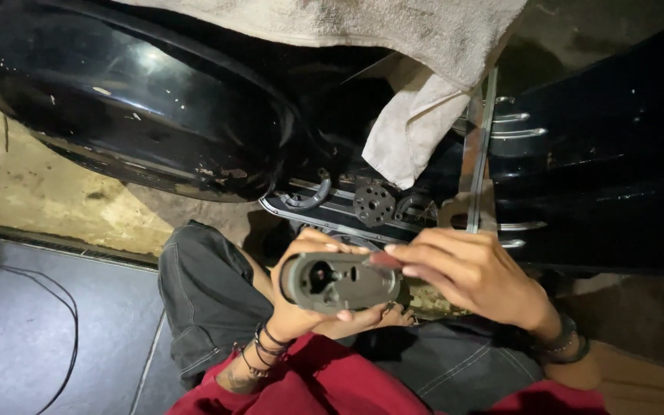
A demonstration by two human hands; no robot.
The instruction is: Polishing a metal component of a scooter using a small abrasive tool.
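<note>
**Desk:** Oval grey cover point(340, 282), is that what the person has in hand?

**Photographer:** Yes. It is a flat, oval metal part with a dark round opening toward one end, held up just below the black motorcycle point(194, 107), over the person's lap. The left hand point(301, 300) cups it from underneath, thumb along the upper edge and fingers wrapped under the lower edge, clamped on it.

**Desk:** And the other hand?

**Photographer:** The right hand point(466, 277) comes in from the far end of the cover. Its fingertips are pinched together around a small reddish-brown piece point(386, 261), pressed against the cover's end (whether it is a pad or a scrap of abrasive, I cannot tell).

**Desk:** What sits around the machine?

**Photographer:** A dirty pale cloth point(416, 92) is draped over the motorcycle's top and hangs down into the gap between its two black body panels. Beneath the cloth, low on the motorcycle, is an exposed round plate with holes point(374, 203), just above the cover. A chrome strip point(479, 146) runs down beside the cloth. Below the motorcycle, dark trousers point(201, 300) and a red garment point(324, 384) fill the foreground; a thin black cable point(67, 323) curls on the floor well off to the side.
</note>
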